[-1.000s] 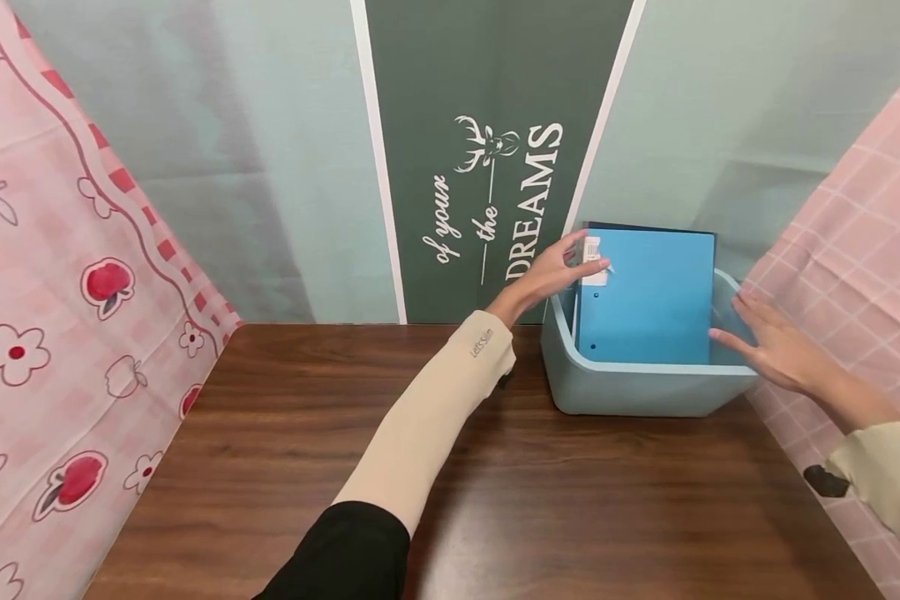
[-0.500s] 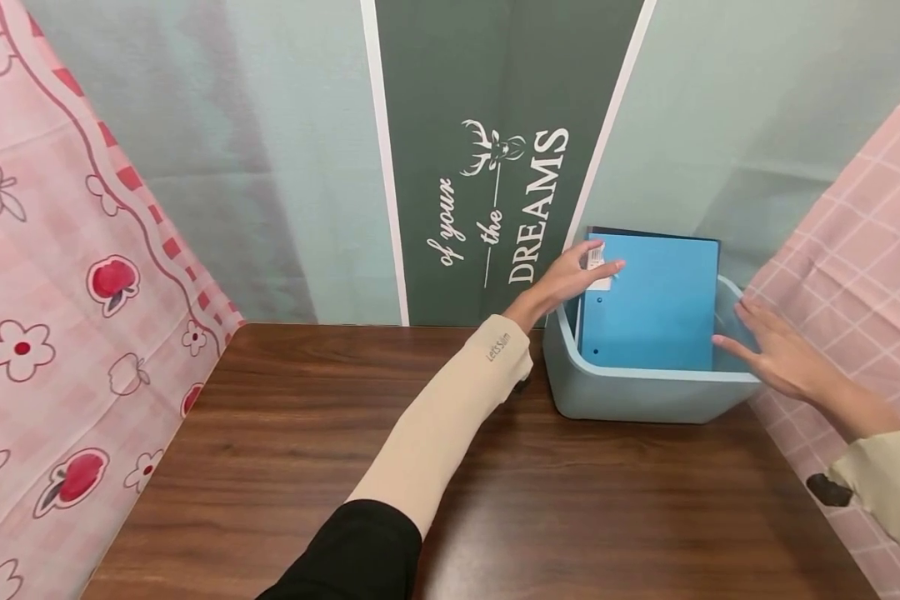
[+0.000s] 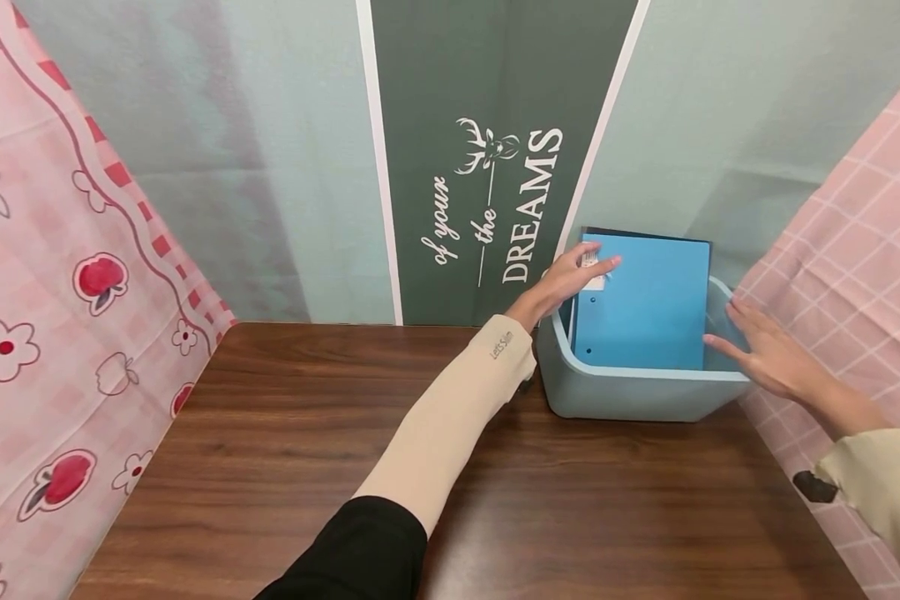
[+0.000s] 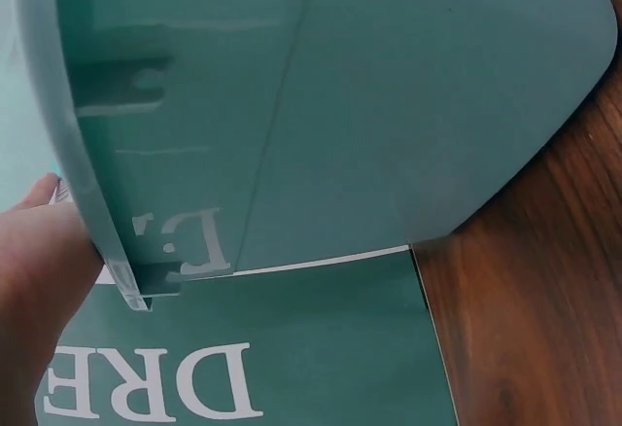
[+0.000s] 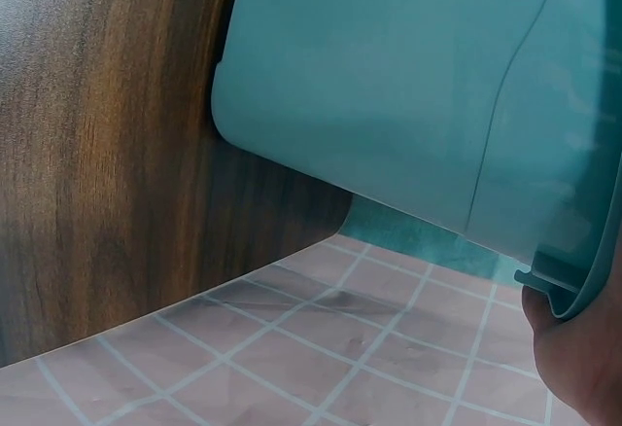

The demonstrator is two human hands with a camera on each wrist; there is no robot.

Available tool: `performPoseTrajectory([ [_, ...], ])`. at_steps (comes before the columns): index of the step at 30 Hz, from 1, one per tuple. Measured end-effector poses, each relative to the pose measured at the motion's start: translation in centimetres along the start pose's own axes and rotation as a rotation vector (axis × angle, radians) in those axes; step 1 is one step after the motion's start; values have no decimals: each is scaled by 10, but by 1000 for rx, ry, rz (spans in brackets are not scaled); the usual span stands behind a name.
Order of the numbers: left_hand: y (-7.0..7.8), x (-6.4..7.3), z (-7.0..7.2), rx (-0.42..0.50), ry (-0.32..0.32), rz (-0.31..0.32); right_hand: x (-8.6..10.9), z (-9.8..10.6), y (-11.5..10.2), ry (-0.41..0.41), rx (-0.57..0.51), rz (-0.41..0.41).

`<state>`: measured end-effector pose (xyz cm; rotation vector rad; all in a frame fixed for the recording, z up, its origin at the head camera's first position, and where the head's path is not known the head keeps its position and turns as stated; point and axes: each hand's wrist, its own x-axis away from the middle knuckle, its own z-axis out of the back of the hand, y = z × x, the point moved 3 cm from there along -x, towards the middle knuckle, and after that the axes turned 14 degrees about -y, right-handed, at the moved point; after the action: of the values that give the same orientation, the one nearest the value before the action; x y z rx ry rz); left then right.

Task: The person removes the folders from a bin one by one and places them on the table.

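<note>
A blue notebook (image 3: pixel 652 308) with punched holes and a white barcode label stands upright in a pale blue-grey plastic bin (image 3: pixel 645 396). A darker edge shows behind it. My left hand (image 3: pixel 562 279) pinches the notebook near its upper left corner, thumb across the front; the other fingers are partly hidden. In the left wrist view, only part of that hand (image 4: pixel 39 270) appears beside the bin's rim. My right hand (image 3: pixel 780 354) holds the bin's right rim, its thumb reaching inside towards the notebook. The right wrist view has that hand (image 5: pixel 583 348) at the lip of the bin (image 5: pixel 389 76).
The bin stands at the back right of a brown wooden table (image 3: pixel 330 442). Behind it hangs a green cloth (image 3: pixel 495 83) with white lettering. Pink checked cloth (image 3: pixel 862 275) hangs close on the right, and pink apple-patterned cloth (image 3: pixel 67 333) on the left.
My left hand has shifted slightly right and down across the notebook's corner. The right hand and bin look the same apart from small camera movement.
</note>
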<state>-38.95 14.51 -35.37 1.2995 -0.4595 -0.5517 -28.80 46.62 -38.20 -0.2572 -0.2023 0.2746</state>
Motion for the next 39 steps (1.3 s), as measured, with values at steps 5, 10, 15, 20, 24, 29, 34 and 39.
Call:
performPoseTrajectory([
  [5,1,3,-4,-73,1,4,0,-1,1,5,8,-8],
  [10,2,5,-8,-119,38,5,-1,-1,1,5,12,-9],
  [15,2,8,-9,-118,72,13,-3,-1,1,8,6,3],
  [20,2,9,-9,-178,96,21,-4,0,1,14,-10,7],
  [24,3,8,-10,-219,115,26,-4,2,2,18,-14,15],
  [29,3,8,-12,-251,112,27,-5,2,2,13,-11,11],
  [34,5,11,-14,-338,111,21,-5,1,3,8,-13,9],
  [39,9,14,-13,-274,110,-74,-5,1,4,5,-21,16],
])
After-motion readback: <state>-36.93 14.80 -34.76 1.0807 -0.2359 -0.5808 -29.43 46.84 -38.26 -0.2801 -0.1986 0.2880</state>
